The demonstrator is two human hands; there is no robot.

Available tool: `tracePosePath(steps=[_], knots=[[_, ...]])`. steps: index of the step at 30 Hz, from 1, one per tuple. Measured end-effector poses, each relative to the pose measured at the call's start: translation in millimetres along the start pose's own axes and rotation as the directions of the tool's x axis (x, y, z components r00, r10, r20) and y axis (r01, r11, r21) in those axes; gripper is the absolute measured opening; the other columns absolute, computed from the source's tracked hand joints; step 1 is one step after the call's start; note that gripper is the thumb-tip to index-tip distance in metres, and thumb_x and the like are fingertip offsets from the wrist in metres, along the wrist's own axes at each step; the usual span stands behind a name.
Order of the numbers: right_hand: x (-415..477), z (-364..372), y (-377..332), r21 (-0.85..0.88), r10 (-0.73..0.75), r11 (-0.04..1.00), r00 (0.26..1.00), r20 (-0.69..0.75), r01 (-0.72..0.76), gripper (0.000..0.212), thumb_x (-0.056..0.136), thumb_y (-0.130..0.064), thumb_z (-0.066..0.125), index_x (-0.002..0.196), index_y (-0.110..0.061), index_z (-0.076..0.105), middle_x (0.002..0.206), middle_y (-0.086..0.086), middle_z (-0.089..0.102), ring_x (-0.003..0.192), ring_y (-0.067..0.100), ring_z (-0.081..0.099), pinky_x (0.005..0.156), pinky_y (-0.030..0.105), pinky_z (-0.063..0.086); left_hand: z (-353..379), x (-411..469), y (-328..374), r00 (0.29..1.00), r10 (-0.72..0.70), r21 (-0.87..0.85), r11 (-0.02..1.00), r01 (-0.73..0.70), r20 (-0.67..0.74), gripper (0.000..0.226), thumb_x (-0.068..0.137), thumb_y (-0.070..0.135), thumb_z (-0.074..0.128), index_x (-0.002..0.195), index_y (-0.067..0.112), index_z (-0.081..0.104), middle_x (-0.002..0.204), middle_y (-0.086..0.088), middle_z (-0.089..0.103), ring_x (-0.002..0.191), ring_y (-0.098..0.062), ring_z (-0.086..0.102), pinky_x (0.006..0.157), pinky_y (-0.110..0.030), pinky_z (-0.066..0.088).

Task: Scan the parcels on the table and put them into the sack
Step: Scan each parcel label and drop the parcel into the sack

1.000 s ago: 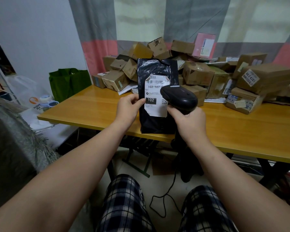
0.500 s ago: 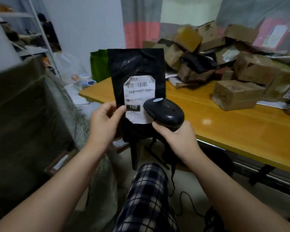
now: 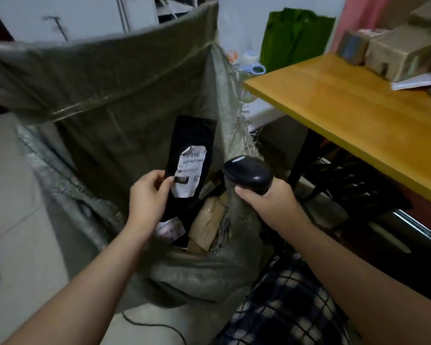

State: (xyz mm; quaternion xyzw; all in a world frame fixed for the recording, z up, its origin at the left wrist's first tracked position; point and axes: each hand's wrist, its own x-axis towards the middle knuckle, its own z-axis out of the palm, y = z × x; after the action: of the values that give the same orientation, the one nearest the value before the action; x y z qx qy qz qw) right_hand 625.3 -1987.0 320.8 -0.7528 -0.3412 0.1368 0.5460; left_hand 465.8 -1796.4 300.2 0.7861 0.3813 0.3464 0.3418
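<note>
The person's left grip (image 3: 148, 195) holds a black parcel (image 3: 192, 135) by its left edge. The thumb lies on the front and the fingers curl round the back. The parcel stands almost upright over the open mouth of the big grey sack (image 3: 110, 78). Its lower end is down among the things in the sack, but it is hard to tell if it rests on them. A white label (image 3: 188, 175) is stuck on the front, with "102" in a dark box.

The right grip (image 3: 269, 202) is wrapped round the handle of a black scanner (image 3: 248, 174). The scanner is just to the right of the parcel, not touching it, close to the sack's frayed edge.

Low in the sack lies a brown paper parcel (image 3: 208, 221), right beside the black one. Another parcel with a pinkish label (image 3: 171, 229) shows just under the left grip.

The sack stands on the pale floor (image 3: 10, 195), next to a yellow wooden desk (image 3: 346, 103). At the far end of the desk sit brown boxes (image 3: 403, 51) and a white envelope (image 3: 418, 82). A green bag (image 3: 296, 36) is behind the desk's corner. Checked shorts (image 3: 284, 307) show at the bottom, and a thin black cable (image 3: 154, 326) lies on the floor.
</note>
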Motion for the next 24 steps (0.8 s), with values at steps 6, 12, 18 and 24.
tracePosePath(steps=[6, 12, 18, 24], knots=[[11.7, 16.1, 20.5, -0.134, 0.079, 0.988, 0.996, 0.029, -0.074, 0.019, 0.073, -0.037, 0.08, 0.068, -0.032, 0.062, 0.061, -0.016, 0.063, 0.064, -0.013, 0.058, 0.049, 0.008, 0.039, 25.5, 21.5, -43.0, 0.987, -0.1, 0.201, 0.977, 0.073, 0.128, 0.013, 0.091, 0.015, 0.062, 0.091, 0.003, 0.067, 0.084, -0.011, 0.068, 0.084, -0.027, 0.062, 0.069, -0.03, 0.04], [20.0, 18.3, 30.5, -0.11, 0.144, 0.984, 0.989, 0.039, -0.139, 0.016, 0.072, -0.044, 0.077, 0.07, -0.034, 0.064, 0.073, -0.025, 0.066, 0.071, -0.009, 0.061, 0.05, 0.007, 0.042, 68.2, 58.1, -38.0, 0.977, -0.1, 0.157, 0.985, 0.071, 0.19, 0.015, 0.091, 0.015, 0.062, 0.091, 0.0, 0.065, 0.085, -0.016, 0.066, 0.083, -0.031, 0.061, 0.069, -0.03, 0.039], [24.4, 15.9, 36.1, -0.069, 0.2, 0.978, 0.979, 0.024, -0.198, 0.015, 0.074, -0.042, 0.077, 0.071, -0.038, 0.063, 0.068, -0.023, 0.066, 0.07, -0.013, 0.06, 0.056, 0.011, 0.044, 99.0, 64.9, -36.5, 0.923, -0.194, 0.321, 0.943, 0.083, 0.331, 0.033, 0.091, 0.02, 0.061, 0.121, 0.006, 0.061, 0.117, -0.017, 0.065, 0.111, -0.035, 0.058, 0.089, -0.032, 0.042], [18.8, -7.9, 35.7, -0.003, 0.17, 0.985, 0.981, -0.095, -0.171, 0.013, 0.074, -0.035, 0.079, 0.075, -0.034, 0.066, 0.063, -0.026, 0.065, 0.066, -0.015, 0.059, 0.058, 0.01, 0.045, 94.9, 36.0, 13.5, 0.946, 0.059, 0.179, 0.976, -0.121, 0.317, 0.026, 0.092, 0.02, 0.059, 0.116, 0.011, 0.064, 0.116, -0.011, 0.063, 0.106, -0.025, 0.058, 0.088, -0.029, 0.041]])
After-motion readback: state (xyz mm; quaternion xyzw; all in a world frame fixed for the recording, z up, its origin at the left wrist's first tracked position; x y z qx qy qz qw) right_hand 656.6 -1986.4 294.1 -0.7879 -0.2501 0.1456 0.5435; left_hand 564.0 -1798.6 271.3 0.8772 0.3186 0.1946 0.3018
